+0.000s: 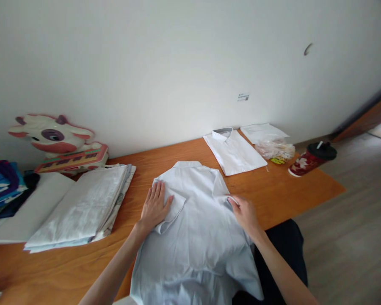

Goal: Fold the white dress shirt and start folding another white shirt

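Observation:
A pale, nearly white shirt [193, 228] lies back side up on the wooden table, its collar toward the wall and its hem hanging over the near edge. On its left side a short sleeve [175, 207] is folded inward. My left hand [155, 205] rests flat over that fold near the shoulder, fingers stretched out. At the right side, my right hand [243, 212] pinches the edge of the other sleeve between thumb and fingers. Part of that sleeve is hidden behind the hand.
Beyond the shirt lies a folded white shirt [236, 150]. Right of it are a paper sheet [263, 132], a plastic bag [274, 149] and a red cup [311, 161] with a dark lid. At left stand folded cloths [82, 207], a cow-shaped toy piano [63, 144] and blue clothing [4, 186].

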Demonstrator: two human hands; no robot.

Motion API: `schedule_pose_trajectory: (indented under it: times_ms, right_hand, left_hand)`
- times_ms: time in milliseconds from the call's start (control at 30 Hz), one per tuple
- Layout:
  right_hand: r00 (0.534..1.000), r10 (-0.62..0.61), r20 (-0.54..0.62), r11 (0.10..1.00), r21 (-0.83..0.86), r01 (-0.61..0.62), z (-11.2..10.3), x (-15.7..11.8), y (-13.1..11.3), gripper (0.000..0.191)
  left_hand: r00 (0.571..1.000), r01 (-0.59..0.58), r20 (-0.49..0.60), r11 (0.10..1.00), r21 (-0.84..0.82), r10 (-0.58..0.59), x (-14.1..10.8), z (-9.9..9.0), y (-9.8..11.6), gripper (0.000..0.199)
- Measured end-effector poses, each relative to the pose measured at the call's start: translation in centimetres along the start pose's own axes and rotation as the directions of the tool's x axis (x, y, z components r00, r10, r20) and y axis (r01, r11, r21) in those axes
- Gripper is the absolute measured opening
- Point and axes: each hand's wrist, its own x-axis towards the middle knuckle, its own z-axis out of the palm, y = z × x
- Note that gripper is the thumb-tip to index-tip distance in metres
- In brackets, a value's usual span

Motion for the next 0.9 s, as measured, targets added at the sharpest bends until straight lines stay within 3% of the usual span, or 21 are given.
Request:
schedule_pose_trajectory:
  times_ms: [100,167,267,333,400,467,533,633,800,900]
  right_hand:
    - [0.949,0.267,-0.168,0.938,0.272,-0.216,-1.6,1.7,1.8,0.043]
    - [0.929,0.33,-0.165,0.884,0.398,-0.243,-2.5,2.7,2.6,0.046]
    - [0.966,0.251,-0.055,0.892,0.4,-0.209,-2.9,3.7,3.4,0.064]
    - [0.979,0.203,-0.032,0.91,0.374,-0.177,-2.8,3.7,3.8,0.074]
    - [0.972,0.222,-0.083,0.907,0.384,-0.175,-2.9,3.5,4.6,0.068]
    - [0.951,0.264,-0.158,0.921,0.335,-0.2,-3.2,3.4,5.7,0.058]
    - [0.937,0.272,-0.218,0.952,0.202,-0.23,-3.6,3.6,6.8,0.05]
    - [0.95,0.225,-0.218,0.974,0.038,-0.222,-3.8,4.5,7.6,0.047]
    - [0.965,0.178,-0.194,0.968,-0.14,-0.207,-3.1,6.4,7.4,0.031]
    - [0.964,0.194,-0.181,0.946,-0.226,-0.233,-2.9,6.9,7.5,0.03]
  left_hand:
    - [1.0,0.023,0.009,1.0,0.017,-0.023,-0.5,-1.0,0.1,0.077]
    - [1.0,-0.015,-0.013,1.0,-0.023,0.014,-0.1,-1.9,2.2,0.069]
    - [0.983,-0.185,-0.016,0.967,-0.175,0.185,2.2,-2.3,8.4,0.054]
    - [0.952,-0.288,0.028,0.921,-0.262,0.306,4.4,-1.3,13.4,0.049]
    - [0.933,-0.328,0.064,0.909,-0.256,0.354,6.5,0.7,17.3,0.054]
    - [0.941,-0.297,0.112,0.938,-0.177,0.319,8.0,3.0,19.5,0.075]
    - [0.949,-0.258,0.161,0.961,-0.096,0.271,8.5,4.9,19.9,0.094]
    - [0.949,-0.264,0.168,0.963,-0.05,0.268,8.0,6.3,19.0,0.103]
    - [0.976,-0.208,0.061,0.978,-0.002,0.207,7.0,5.9,16.9,0.095]
    - [0.985,-0.164,0.06,0.986,0.024,0.163,6.7,5.7,15.7,0.095]
